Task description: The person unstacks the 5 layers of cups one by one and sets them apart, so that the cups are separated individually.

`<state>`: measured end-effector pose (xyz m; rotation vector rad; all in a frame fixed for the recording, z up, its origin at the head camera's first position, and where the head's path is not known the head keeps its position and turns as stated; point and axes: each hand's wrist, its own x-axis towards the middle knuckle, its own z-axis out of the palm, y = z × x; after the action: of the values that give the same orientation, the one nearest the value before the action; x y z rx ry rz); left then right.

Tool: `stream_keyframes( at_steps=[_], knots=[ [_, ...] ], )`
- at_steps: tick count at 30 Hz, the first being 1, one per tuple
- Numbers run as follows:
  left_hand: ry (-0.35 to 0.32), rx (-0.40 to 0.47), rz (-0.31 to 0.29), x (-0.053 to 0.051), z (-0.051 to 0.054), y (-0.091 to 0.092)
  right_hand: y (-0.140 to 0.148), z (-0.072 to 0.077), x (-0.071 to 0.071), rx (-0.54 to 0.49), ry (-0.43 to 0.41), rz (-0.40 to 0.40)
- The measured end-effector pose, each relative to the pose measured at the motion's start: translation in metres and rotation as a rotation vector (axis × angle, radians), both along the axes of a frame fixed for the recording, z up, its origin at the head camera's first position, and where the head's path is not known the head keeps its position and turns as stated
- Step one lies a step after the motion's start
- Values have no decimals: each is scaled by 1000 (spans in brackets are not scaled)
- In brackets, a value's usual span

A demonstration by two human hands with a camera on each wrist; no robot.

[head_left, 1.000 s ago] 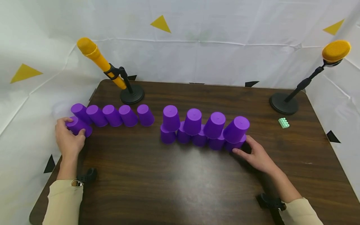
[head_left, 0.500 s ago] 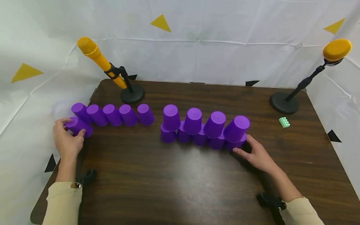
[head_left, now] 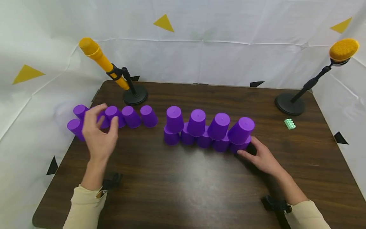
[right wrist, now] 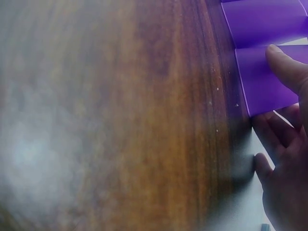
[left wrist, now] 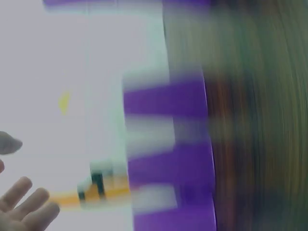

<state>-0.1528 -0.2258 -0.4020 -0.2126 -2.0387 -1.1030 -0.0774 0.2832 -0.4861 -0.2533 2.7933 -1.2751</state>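
My left hand (head_left: pixel 100 136) hovers in front of the left row of upside-down purple cups (head_left: pixel 131 117), fingers spread and holding nothing, hiding part of that row. One purple cup (head_left: pixel 75 128) stands just left of it, nearer than the row. My right hand (head_left: pixel 261 159) rests around the rightmost bottom cup (head_left: pixel 238 148) of a two-level group, thumb in front and fingers at its right side. Four cups, such as the upper right one (head_left: pixel 241 130), stand on the bottom row. In the right wrist view, the thumb touches the end cup (right wrist: pixel 264 79).
A yellow microphone (head_left: pixel 100 60) on a black stand is at the back left. Another yellow microphone (head_left: pixel 344 50) stands at the back right, with a small green block (head_left: pixel 290 124) in front of its base. White cloth surrounds the brown table (head_left: pixel 171 184).
My left hand has let go of the front left cup and moved right and slightly up. The cup stays at the left. My right hand keeps its place.
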Motion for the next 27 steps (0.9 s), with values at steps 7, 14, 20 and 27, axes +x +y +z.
stream_keyframes(
  at_steps=[7, 14, 20, 27],
  knots=[
    [-169, -179, -440, 3, 2, 75, 0, 0, -1, 7, -5, 1],
    [-194, -284, -595, -5, -5, 110, 0, 0, -1, 4, -4, -3],
    [-192, -186, -603, -9, -14, 122, 0, -1, -2, 7, 5, -4],
    [-187, -80, -630, -10, -17, 126, 1, -1, 0, 6, -7, -5]
  ],
)
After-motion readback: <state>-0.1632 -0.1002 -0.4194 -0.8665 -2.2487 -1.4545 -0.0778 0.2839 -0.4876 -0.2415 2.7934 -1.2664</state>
